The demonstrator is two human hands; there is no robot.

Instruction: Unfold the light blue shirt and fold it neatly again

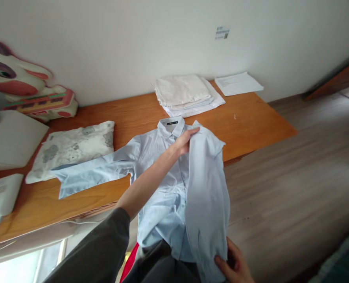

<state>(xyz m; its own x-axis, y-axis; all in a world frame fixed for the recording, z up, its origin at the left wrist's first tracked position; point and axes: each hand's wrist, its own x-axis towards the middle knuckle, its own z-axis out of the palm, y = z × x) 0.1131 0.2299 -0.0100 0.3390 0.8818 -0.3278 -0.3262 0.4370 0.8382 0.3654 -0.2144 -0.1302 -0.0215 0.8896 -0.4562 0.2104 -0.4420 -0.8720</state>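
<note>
Light-blue shirt [174,184] lies collar-up on wooden table [251,122], hem hanging off near edge. L hand [186,140] pinches folded shoulder by collar; R hand [235,264] grips hem. Folded cloths [186,94] behind.

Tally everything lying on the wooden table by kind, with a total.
Light blue shirt, held by the left hand and right hand: 1
Stack of folded pale cloths: 1
Patterned folded cloth: 1
Paper sheets: 1
White device: 1
White board: 1
Total: 6
</note>
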